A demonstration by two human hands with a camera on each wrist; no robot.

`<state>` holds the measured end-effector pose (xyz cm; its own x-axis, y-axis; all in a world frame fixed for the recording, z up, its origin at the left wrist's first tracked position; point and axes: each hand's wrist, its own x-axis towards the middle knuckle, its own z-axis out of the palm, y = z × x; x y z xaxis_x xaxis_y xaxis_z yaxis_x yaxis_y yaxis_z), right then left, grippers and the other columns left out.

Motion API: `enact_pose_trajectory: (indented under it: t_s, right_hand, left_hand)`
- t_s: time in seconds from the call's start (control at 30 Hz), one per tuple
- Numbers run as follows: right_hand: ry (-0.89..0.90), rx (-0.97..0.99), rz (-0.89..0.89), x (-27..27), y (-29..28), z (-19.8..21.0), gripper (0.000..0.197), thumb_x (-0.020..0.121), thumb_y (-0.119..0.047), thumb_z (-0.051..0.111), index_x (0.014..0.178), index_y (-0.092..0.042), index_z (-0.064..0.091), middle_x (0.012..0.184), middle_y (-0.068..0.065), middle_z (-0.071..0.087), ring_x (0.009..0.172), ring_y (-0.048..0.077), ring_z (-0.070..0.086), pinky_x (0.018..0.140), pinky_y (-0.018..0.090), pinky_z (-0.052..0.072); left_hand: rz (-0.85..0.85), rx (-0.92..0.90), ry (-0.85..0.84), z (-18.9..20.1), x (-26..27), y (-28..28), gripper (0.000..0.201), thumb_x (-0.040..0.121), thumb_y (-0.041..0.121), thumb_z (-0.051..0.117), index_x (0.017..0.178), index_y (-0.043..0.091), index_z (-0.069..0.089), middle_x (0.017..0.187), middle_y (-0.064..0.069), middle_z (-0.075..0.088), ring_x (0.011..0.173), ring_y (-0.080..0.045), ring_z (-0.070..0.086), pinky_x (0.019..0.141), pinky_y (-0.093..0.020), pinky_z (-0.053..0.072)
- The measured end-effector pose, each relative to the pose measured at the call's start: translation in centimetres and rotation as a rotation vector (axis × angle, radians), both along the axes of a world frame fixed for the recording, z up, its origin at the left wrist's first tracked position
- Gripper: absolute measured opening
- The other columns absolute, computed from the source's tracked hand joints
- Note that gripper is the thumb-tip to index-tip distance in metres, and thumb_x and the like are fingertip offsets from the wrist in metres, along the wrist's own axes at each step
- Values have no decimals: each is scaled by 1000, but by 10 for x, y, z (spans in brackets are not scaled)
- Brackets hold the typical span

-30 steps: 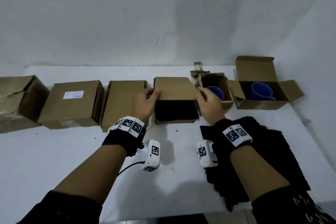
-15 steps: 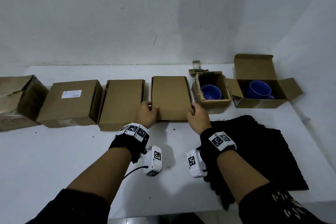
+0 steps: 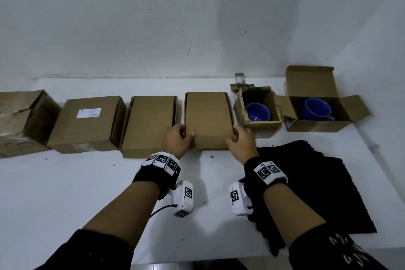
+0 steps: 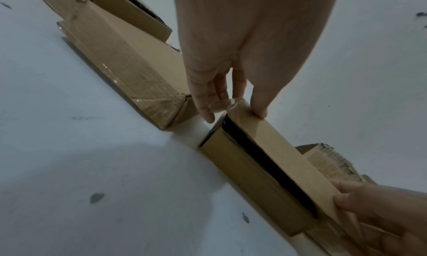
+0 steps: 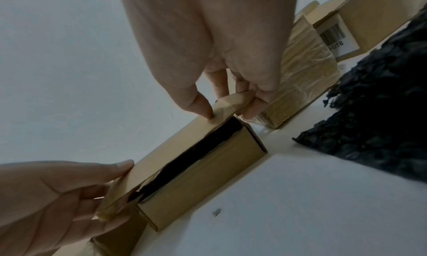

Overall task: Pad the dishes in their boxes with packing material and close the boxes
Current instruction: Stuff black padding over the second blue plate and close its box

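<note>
Plain brown box (image 3: 208,119), lid down w/ dark gap at front, L hand (image 3: 177,141) & R hand (image 3: 241,143) pinching lid corners.

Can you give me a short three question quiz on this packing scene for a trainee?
1. True or false: the lid of the box held by the left hand and right hand is fully tucked shut.
2. How many open boxes show a blue cup?
3. The black packing material lies: A) in front of the labelled box, B) on the table under the right forearm, C) inside the far-left box.

Key: 1 false, the wrist views show a dark gap under the lid; 2 two; 3 B.
</note>
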<state>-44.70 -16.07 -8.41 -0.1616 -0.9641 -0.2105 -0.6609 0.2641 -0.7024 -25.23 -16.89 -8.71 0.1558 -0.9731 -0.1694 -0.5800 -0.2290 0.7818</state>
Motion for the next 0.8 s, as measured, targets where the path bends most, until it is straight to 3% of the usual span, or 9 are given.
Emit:
enact_pose_trajectory:
  t_s: [0.1, 0.23, 0.33, 0.4, 0.53, 0.67, 0.73, 0.8]
  right_hand:
    - [45, 8, 29, -4, 4, -5, 51, 87, -12, 56, 137, -7, 45, 128, 19, 44, 115, 32, 49, 104, 37, 40]
    - [69, -1, 32, -5, 10, -10, 50, 91, -10, 56, 139, -8, 43, 129, 20, 39, 117, 30, 46, 103, 28, 34]
    - [57, -44, 12, -4, 14, -14, 48, 89, -7, 60, 135, -10, 47, 128, 19, 42, 117, 30, 47, 102, 30, 36]
    - [34, -69, -20, -3, 16, -16, 44, 86, -5, 63, 128, -9, 50, 124, 17, 45, 112, 29, 50, 98, 32, 40]
    - [-71, -111, -149, -4, 20, -19, 29, 86, -8, 64, 113, -4, 53, 114, 14, 55, 98, 19, 52, 83, 23, 38]
    - [-233, -116, -286, -5, 23, -25, 19, 88, -7, 60, 106, -3, 63, 107, 15, 65, 101, 26, 60, 92, 34, 49]
    - [-309, -116, -341, -6, 22, -28, 16, 87, -5, 61, 102, -3, 66, 101, 14, 67, 96, 27, 63, 89, 44, 53]
    - [-369, -94, -385, -5, 21, -33, 13, 86, -6, 62, 98, -6, 65, 96, 12, 66, 94, 28, 64, 86, 47, 54]
  left_hand:
    - [-31, 8, -40, -6, 0, 4, 45, 83, 24, 70, 122, 5, 57, 116, -12, 61, 97, -24, 62, 91, -36, 50]
    - [-59, 0, -172, -11, -1, 8, 47, 85, 26, 68, 126, 6, 56, 117, -13, 55, 102, -26, 58, 94, -35, 47]
    - [-85, -12, -247, -11, -3, 10, 48, 86, 25, 66, 129, 9, 53, 118, -13, 52, 103, -28, 56, 93, -33, 45]
    - [-89, -26, -235, -12, -4, 12, 48, 86, 23, 66, 130, 15, 50, 118, -11, 51, 102, -28, 58, 92, -37, 48]
    - [-116, -57, -218, -13, -4, 15, 39, 86, 19, 65, 123, 15, 53, 118, -13, 50, 102, -30, 58, 93, -38, 48]
    - [-118, -60, -192, -15, -4, 15, 38, 87, 17, 64, 123, 11, 55, 120, -15, 48, 102, -31, 58, 94, -34, 46]
    - [-117, -48, -175, -16, -3, 15, 38, 88, 17, 63, 125, 11, 55, 121, -15, 47, 103, -30, 58, 95, -32, 45]
    - [-119, -47, -158, -17, -3, 15, 38, 89, 17, 62, 126, 10, 54, 123, -15, 46, 104, -30, 58, 97, -31, 43]
